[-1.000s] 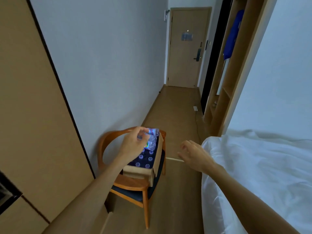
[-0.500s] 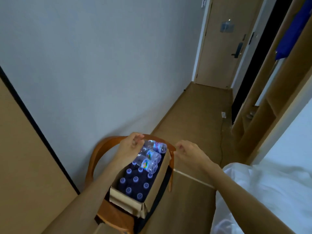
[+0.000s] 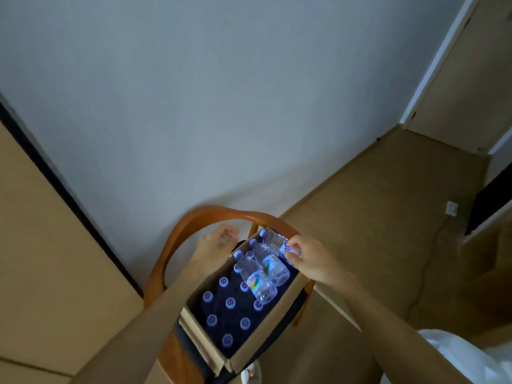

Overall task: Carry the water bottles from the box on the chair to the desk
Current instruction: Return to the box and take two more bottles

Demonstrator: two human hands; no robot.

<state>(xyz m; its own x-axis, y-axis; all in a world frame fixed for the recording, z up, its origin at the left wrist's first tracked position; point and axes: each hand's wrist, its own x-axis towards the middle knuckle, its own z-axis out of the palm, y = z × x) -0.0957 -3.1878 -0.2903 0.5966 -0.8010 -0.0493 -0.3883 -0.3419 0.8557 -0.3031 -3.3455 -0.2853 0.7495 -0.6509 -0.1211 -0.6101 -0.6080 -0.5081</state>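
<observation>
Fingers (image 3: pixel 294 248) seemingly gripping bottle (image 3: pixel 273 241), over box (image 3: pixel 264 332)

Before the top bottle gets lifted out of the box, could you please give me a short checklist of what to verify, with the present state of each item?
1. Right hand on the farthest lying bottle: ok, its fingers touch the label end, though a closed grip cannot be confirmed.
2. Left hand free to help: ok, it is empty, by the box's far left corner.
3. Box seated on the chair: ok, it rests on the seat.
4. Other two lying bottles steady: cannot tell, they lie loose on the upright bottles' caps.
5. Chair back clear of the lift path: not ok, it arches directly over that bottle.
6. Desk ready: cannot tell, it is out of view.
</observation>
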